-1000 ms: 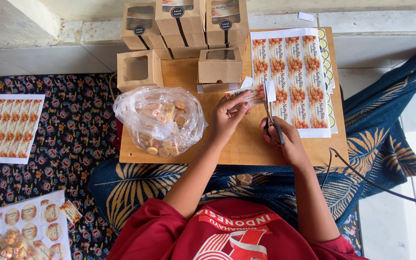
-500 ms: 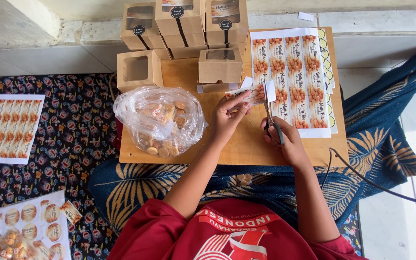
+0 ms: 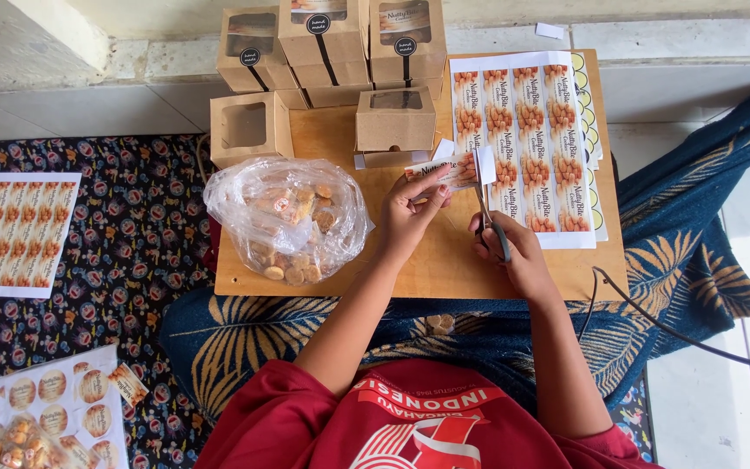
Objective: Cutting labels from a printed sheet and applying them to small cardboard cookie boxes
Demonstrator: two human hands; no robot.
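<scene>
While cutting: left hand pinches a printed paper label strip
right hand: grips grey-handled scissors, blades at the strip
next, I'd guess: steady snip along the label edge

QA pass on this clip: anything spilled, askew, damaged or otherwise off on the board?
Nothing stands out. The cookie bag lies open on the wooden board with nothing spilled. Boxes are stacked squarely. The left hand holds a label strip; the right hand holds scissors.
</scene>
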